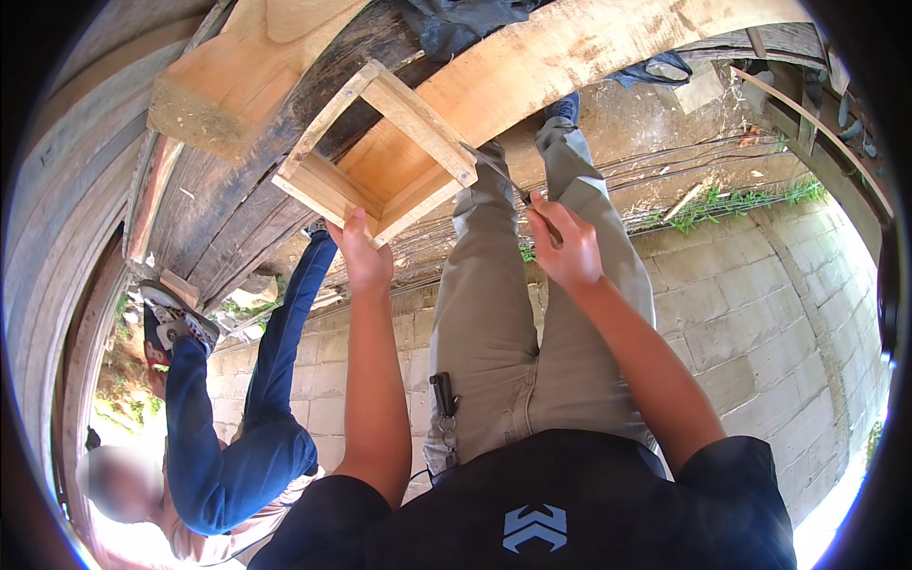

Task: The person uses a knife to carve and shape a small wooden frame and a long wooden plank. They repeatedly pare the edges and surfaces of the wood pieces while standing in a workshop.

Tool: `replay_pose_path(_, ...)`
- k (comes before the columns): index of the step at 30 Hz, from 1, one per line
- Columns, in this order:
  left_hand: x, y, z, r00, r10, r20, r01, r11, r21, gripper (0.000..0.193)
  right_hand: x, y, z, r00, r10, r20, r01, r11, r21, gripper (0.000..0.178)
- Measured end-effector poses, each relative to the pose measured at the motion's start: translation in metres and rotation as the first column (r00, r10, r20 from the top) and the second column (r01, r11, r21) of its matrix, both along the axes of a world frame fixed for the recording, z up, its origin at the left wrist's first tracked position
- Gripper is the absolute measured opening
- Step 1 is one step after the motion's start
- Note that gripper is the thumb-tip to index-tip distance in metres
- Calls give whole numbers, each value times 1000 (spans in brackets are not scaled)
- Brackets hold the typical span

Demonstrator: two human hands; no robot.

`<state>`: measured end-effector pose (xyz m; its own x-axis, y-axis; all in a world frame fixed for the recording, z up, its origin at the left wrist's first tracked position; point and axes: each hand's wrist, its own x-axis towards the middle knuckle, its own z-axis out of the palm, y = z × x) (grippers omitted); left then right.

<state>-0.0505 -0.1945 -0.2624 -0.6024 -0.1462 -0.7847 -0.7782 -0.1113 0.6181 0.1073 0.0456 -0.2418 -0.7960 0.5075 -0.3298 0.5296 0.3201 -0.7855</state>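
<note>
A four-sided frame of pale wood (418, 119) is tilted over the bench, and through its opening I see darker boards and a light plank. My left hand (361, 252) grips its near corner, the thumb up on the near rail. In my closed right hand (567, 245) is a slim tool (499, 173) with a thin metal shaft and a dark handle, mostly hidden by the fingers. The shaft points toward the frame's right corner, where a small dark spot shows in the wood. Whether its tip touches the wood I cannot tell.
A long light plank (608, 43) crosses the weathered boards (223, 204). At the upper left rests a thick wood piece (204, 109); a black plastic bag (461, 24) lies at the top. Another person (237, 465) sits on the left. A block wall (750, 313) stands on the right.
</note>
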Motion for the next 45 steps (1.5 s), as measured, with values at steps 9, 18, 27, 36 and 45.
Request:
replay_pose_path(9,3,-17,-11,995,97,22,-98,994,57,70,3,-24,-6,929,-320,185,368,852,-373,21)
replay_pose_path(18,5,-17,-9,999,-51,-7,51,999,6,49,-40,-22,65,956,-188,225,207,976,-64,12)
replay_pose_path(27,6,-13,-7,985,161,-58,-156,985,76,76,-45,5,69,944,-35,329,76,991,-111,16)
replay_pose_path(36,-2,-8,-3,999,-48,5,48,999,6,53,-4,28,5,951,-75,301,234,810,-538,23)
replay_pose_path(45,-4,-2,-1,1000,-15,-10,14,997,-70,55,27,6,15,953,-72,294,215,845,-490,31)
